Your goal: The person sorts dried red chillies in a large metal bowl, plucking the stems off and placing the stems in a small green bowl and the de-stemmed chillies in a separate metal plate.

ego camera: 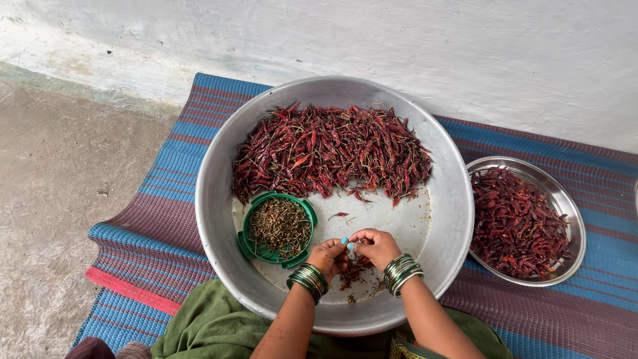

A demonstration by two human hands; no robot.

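My left hand (329, 256) and my right hand (376, 247) meet over the near part of a large steel basin (212, 199), fingertips pinched together on a small dried red chilli between them. Both wrists wear green bangles. A heap of dried red chillies (332, 149) fills the basin's far half. A few loose chillies (355, 271) lie just under my hands. A green plastic lid (248, 246) holding several dry stems sits in the basin left of my left hand.
A smaller steel plate (577, 229) full of red chillies stands to the right on a striped blue and maroon mat (153, 219). A white wall runs behind. Bare concrete floor lies to the left. Green cloth covers my lap.
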